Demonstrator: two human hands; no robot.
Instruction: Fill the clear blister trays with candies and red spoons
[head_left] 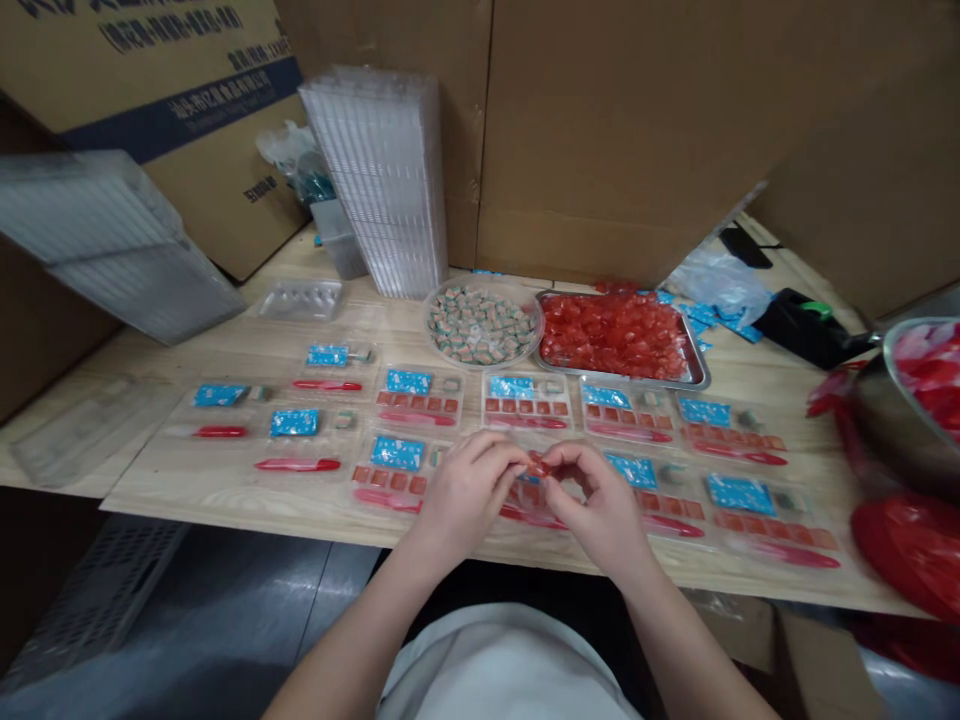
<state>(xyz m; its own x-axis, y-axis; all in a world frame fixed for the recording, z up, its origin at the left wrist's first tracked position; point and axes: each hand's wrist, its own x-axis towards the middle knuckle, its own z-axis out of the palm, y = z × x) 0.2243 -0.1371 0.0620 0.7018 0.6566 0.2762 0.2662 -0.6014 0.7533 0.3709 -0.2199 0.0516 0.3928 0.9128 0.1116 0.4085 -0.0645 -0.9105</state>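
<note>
My left hand [469, 495] and my right hand [600, 505] meet above the table, their fingertips pinching a small translucent red sweet [537, 466] from both sides. Under them lies a transparent blister tray [532, 510], partly hidden by my hands. Several similar trays [416, 400] are spread across the wooden table [187, 500], holding blue sachets, rows of orange-red cubes and red sticks. Just behind my hands, a metal tray [622, 340] is heaped with red sweets, and a round plastic dish [484, 325] holds small wrapped sweets.
Tall stacks of transparent trays [379, 180] stand at the back, with another stack [112, 240] leaning at the left. Cardboard boxes [600, 130] wall the far side. A steel bowl [900, 400] of red pieces and a red plastic bag [911, 555] sit at the right.
</note>
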